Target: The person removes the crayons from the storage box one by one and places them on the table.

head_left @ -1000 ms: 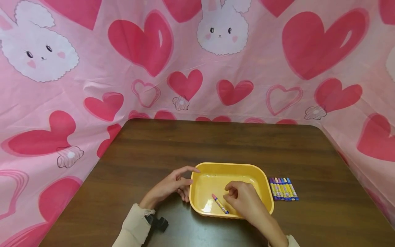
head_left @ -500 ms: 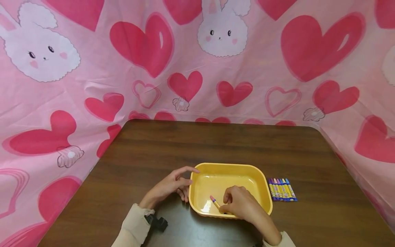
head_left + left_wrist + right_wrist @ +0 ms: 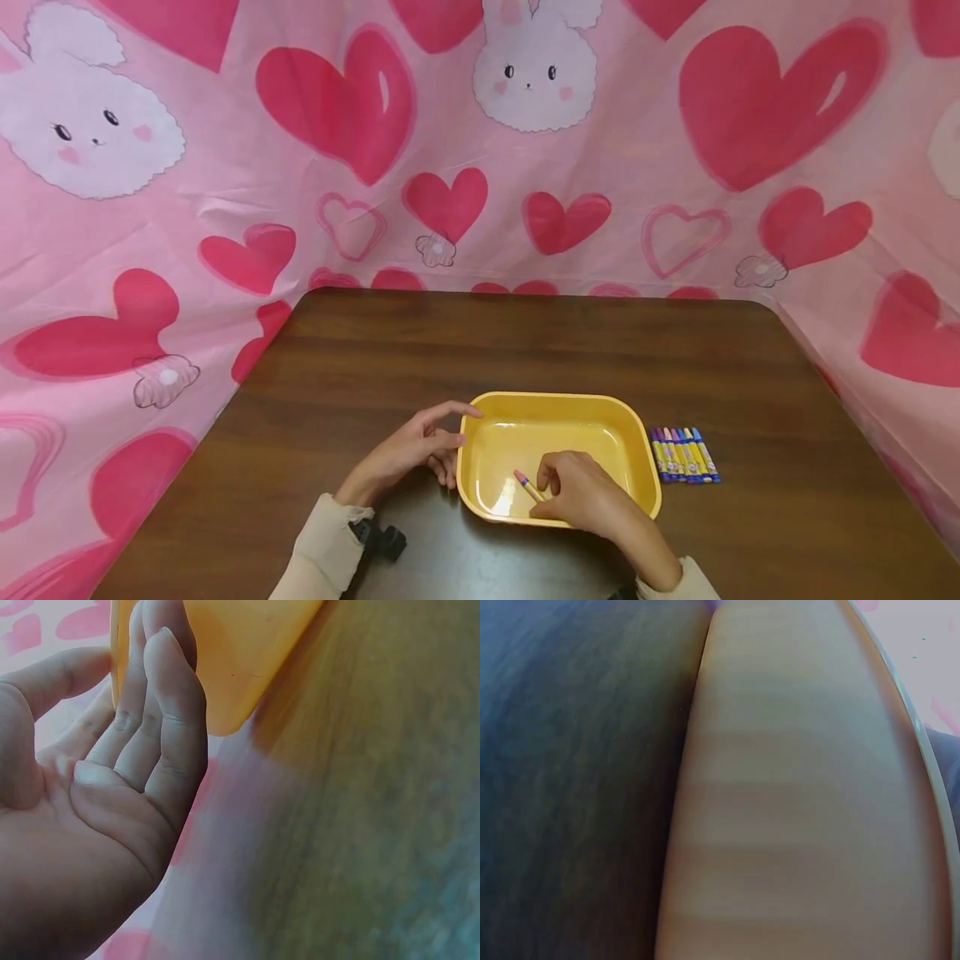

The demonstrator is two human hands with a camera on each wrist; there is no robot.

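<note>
A yellow plastic tray [image 3: 633, 417] stands on the table near its front edge. Inside lies a pink-tipped crayon [image 3: 528, 485] with a yellow wrapper, its tip pointing up and left. My right hand [image 3: 588, 496] reaches over the tray's near rim and pinches the crayon's rear part between thumb and index finger, which hide that end. At the tray's left side is my left hand [image 3: 411, 450], its thumb and index fingertip touching the rim. In the left wrist view the fingers of my left hand [image 3: 142, 742] are fairly straight against the tray's outer wall [image 3: 240, 652].
A row of several crayons [image 3: 684, 456] lies side by side on the table just right of the tray. The dark wooden table [image 3: 525, 346] is bordered by a pink curtain [image 3: 615, 158] with hearts and rabbits. The tray's wall [image 3: 802, 810] fills much of the right wrist view.
My right hand has come down and left onto the crayon, which lay untouched a second ago and is now pinched. My left hand has stayed at the rim.
</note>
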